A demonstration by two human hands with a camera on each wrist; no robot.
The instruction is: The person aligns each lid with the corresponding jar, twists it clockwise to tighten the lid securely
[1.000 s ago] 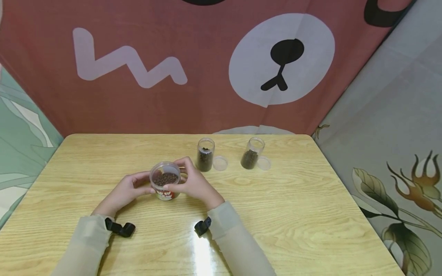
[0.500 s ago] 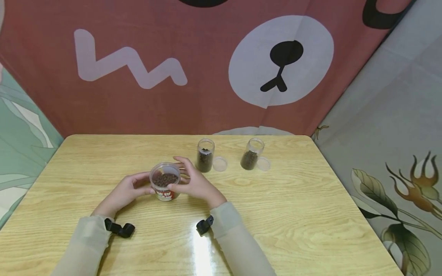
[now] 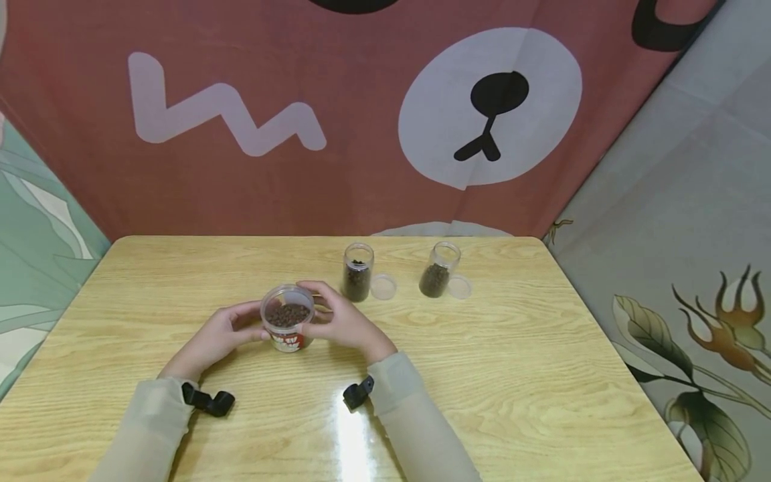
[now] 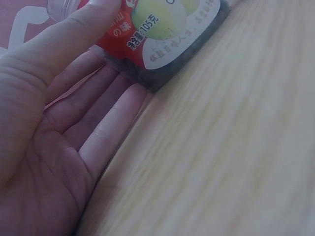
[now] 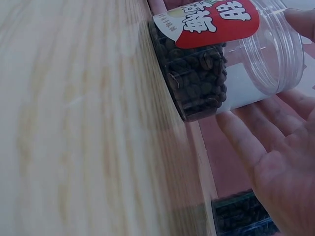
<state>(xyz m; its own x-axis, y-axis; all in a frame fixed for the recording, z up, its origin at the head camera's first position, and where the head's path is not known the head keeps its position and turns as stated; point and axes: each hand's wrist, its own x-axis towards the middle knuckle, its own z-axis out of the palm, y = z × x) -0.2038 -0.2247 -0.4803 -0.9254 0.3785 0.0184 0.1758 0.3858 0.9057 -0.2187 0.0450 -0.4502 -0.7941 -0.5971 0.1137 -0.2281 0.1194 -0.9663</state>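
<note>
A wide clear plastic jar [image 3: 286, 340] with a red and white label stands upright on the table, its mouth uncovered. Dark brown coffee beans [image 5: 197, 81] fill its lower part. My left hand [image 3: 218, 335] grips the jar's left side, thumb toward the front and fingers behind. From the right, my right hand [image 3: 351, 325] holds the same jar, with its thumb by the rim and its fingers around the back. In the left wrist view, the left thumb lies over the jar's label [image 4: 162, 29]. The far side of the jar is hidden.
Behind my right hand stands a narrow clear jar [image 3: 357, 278] of dark beans, a clear lid [image 3: 383, 286] beside it. Farther right is another uncovered jar [image 3: 435, 278] of beans with its lid [image 3: 460, 287]. The wooden table [image 3: 512, 375] ends at a printed curtain [image 3: 253, 194].
My right thumb has shifted right along the jar's front, and the right wrist moved slightly right. The jar's label has turned a little. The left hand keeps its place.
</note>
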